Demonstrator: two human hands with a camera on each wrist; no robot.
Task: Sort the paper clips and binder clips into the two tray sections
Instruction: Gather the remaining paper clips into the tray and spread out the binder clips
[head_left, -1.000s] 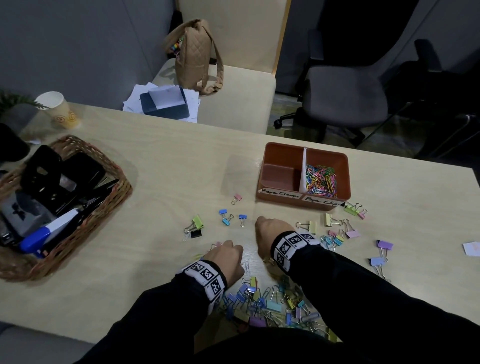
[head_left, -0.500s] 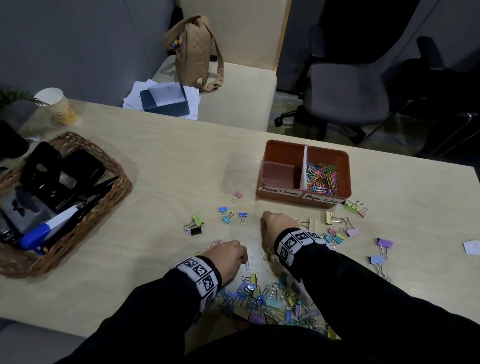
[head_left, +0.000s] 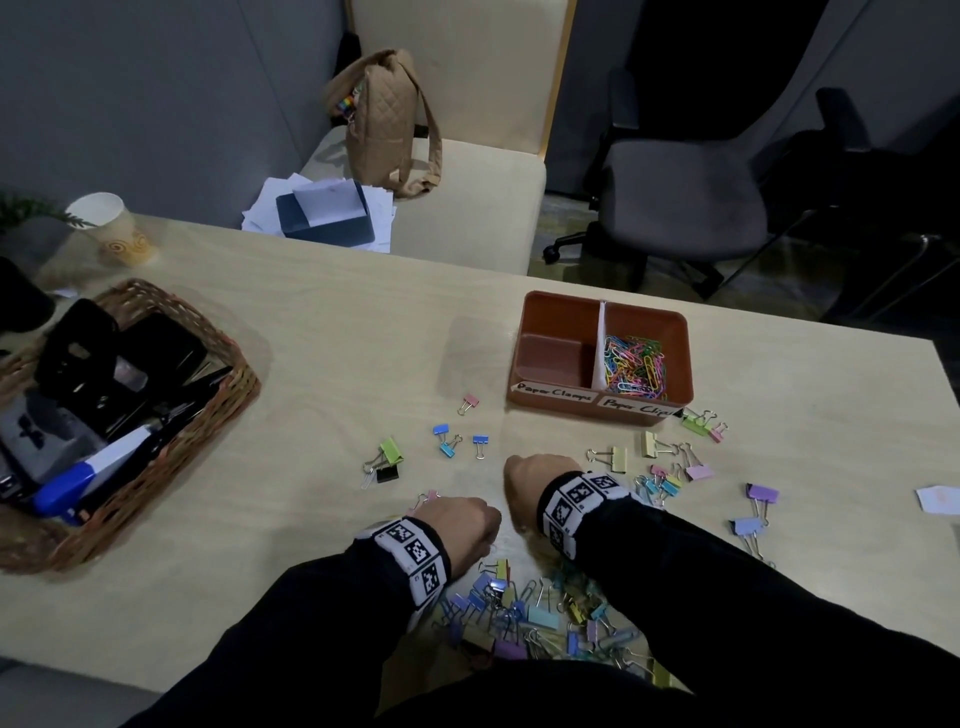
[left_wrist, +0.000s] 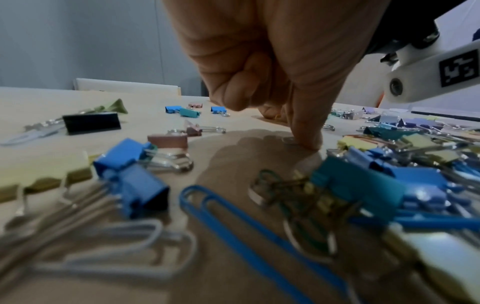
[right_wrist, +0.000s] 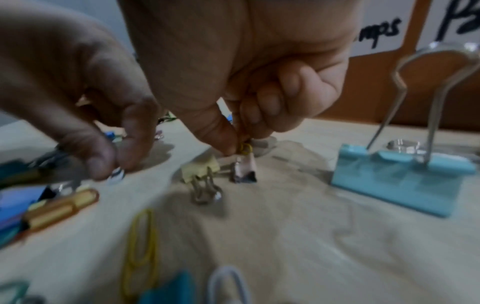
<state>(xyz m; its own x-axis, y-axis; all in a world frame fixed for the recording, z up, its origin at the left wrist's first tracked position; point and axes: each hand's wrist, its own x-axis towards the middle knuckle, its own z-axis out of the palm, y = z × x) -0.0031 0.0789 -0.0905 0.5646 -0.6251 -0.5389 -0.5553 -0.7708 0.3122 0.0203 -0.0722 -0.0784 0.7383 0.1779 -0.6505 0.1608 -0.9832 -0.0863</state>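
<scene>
An orange two-section tray (head_left: 556, 312) stands mid-table; its left section is bare and its right one holds coloured paper clips (head_left: 636, 366). A mixed pile of binder clips and paper clips (head_left: 530, 608) lies near me, with more binder clips (head_left: 670, 475) scattered around. My right hand (head_left: 530, 475) (right_wrist: 239, 142) pinches a yellow paper clip (right_wrist: 245, 148) between thumb and finger, just above small binder clips (right_wrist: 200, 170). Close beside it, my left hand (head_left: 460, 525) (left_wrist: 298, 131) has curled fingers, its fingertips (left_wrist: 307, 139) closing on a pale paper clip (right_wrist: 116, 174) on the table.
A wicker basket (head_left: 228, 364) of office tools sits at the left. A paper cup (head_left: 111, 228) stands at the far left corner. A large light-blue binder clip (right_wrist: 400, 179) stands right of my right hand. Chairs, a tan bag (head_left: 384, 119) and papers lie beyond the table.
Both hands stay at the far edge of the pile. My right hand went slightly forward, then drew back toward me; the left hand barely shifted.
</scene>
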